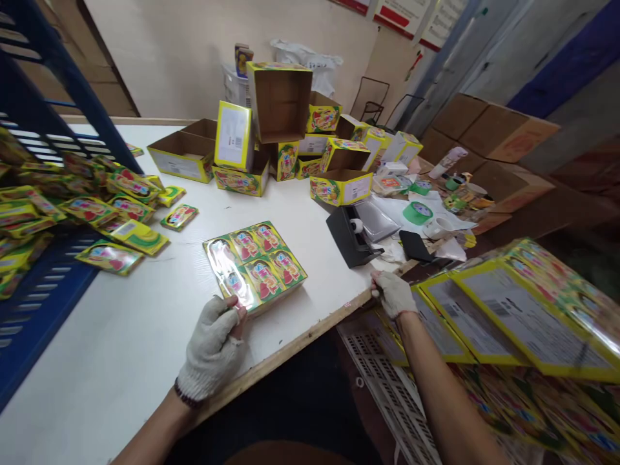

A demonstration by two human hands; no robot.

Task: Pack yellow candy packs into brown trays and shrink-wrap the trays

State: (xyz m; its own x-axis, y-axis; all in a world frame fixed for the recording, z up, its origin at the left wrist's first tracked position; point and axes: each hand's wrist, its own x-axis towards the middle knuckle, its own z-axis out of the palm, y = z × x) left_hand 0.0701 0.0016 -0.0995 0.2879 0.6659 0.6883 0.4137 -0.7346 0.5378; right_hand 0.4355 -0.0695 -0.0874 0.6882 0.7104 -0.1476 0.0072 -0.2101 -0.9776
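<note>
A flat yellow-and-green printed box [264,268] lies on the white table, its glossy top showing rows of cartoon pictures. At its near left corner is my left hand [216,345], in a white knit glove with bare fingertips. Its fingers are curled, with thumb and forefinger pinching at the corner. My right hand [394,295], gloved the same way, is over the table's front edge with its fingers closed; whatever they hold is hidden. Just beyond it stands a black tape dispenser [349,239], apart from the hand.
Small printed packets [111,257] spill from a blue crate [53,278] on the left. Open cartons [283,103] are stacked at the back. A dark phone [415,246] and green tape roll [417,212] lie right. Filled printed boxes [498,310] are stacked beside my right forearm.
</note>
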